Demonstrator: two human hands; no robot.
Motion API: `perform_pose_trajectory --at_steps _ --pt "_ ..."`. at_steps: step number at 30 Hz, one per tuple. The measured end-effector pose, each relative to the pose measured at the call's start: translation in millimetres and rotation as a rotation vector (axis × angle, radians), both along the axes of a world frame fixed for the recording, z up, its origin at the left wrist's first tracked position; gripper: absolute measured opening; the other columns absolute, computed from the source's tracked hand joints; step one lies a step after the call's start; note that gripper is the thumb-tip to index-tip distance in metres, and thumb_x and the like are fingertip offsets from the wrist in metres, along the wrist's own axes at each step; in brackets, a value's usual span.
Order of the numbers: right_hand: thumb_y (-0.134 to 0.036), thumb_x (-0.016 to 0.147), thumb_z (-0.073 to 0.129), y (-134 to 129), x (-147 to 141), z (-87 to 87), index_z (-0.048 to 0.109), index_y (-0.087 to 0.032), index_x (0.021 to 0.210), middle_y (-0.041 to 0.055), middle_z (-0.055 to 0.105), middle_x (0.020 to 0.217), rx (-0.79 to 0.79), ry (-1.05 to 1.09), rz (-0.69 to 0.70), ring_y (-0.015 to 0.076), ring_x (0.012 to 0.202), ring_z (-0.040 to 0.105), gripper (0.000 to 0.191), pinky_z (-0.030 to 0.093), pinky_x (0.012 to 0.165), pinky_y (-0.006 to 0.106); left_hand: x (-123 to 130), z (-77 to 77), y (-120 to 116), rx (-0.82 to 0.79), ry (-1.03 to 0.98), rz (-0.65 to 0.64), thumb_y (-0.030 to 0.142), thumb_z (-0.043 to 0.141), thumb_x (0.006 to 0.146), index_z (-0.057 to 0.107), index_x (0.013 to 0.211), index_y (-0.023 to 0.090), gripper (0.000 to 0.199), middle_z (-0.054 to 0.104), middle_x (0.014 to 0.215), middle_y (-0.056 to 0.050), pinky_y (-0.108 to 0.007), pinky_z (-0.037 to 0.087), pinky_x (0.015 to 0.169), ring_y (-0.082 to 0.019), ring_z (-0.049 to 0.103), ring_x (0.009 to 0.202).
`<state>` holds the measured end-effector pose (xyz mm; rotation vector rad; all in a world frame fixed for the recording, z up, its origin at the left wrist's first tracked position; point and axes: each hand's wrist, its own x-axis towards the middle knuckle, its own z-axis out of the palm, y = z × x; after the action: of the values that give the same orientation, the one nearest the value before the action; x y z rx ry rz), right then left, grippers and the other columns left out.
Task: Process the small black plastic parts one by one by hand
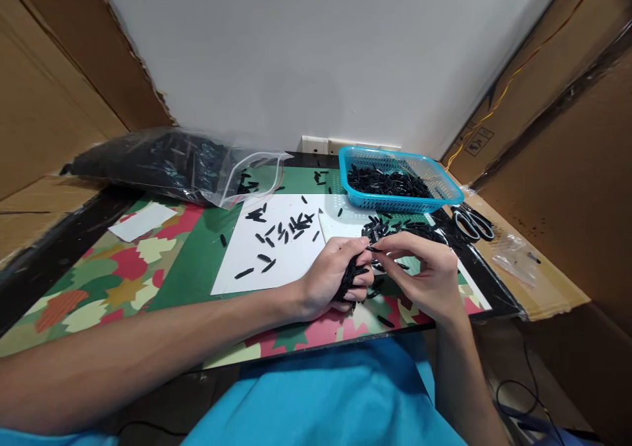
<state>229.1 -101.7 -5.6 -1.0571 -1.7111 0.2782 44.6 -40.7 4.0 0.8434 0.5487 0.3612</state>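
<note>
My left hand (328,275) is curled around a bunch of small black strips (351,280), and its thumb presses at the top. Against that thumb, my right hand (424,268) pinches a thin black piece (373,249) between thumb and forefinger. Both hands are close together above the table's front edge. A white sheet (227,275) lies to the left with scattered black strips (264,258) on it. Just beyond my fingers is a pile of the same strips (375,227). What the strips are made of I cannot make out.
A blue plastic basket (395,204) of black strips stands at the back right. Scissors (471,223) lie right of it, near a small clear bag (516,258). A large zip bag (162,163) of black material sits back left. Cardboard walls (563,150) flank the table.
</note>
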Motion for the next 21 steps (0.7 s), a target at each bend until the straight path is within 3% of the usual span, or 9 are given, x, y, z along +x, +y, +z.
perform_pose_trajectory --at_steps 8,21 --pt "-0.003 0.096 0.068 2.8 -2.5 1.7 0.073 -0.021 0.099 0.0026 0.077 0.089 0.1 -0.078 0.024 0.0156 0.076 0.073 0.019 0.059 0.07 0.029 -1.2 -4.0 0.9 0.027 0.035 -0.013 0.063 0.059 0.099 0.04 0.081 0.025 0.047 0.04 0.062 0.008 -0.012 0.021 0.034 -0.007 0.028 0.043" --pt "-0.005 0.093 0.069 1.9 -0.1 1.7 0.074 -0.023 0.096 0.003 0.082 0.088 0.143 -0.1 -0.007 0.0188 0.076 0.079 0.019 0.064 0.07 0.03 -1.1 -1.7 -1.7 0.128 0.044 -0.015 0.066 0.062 0.097 0.039 0.078 0.024 0.052 0.041 0.06 0.008 -0.012 0.019 0.036 -0.005 0.028 0.043"
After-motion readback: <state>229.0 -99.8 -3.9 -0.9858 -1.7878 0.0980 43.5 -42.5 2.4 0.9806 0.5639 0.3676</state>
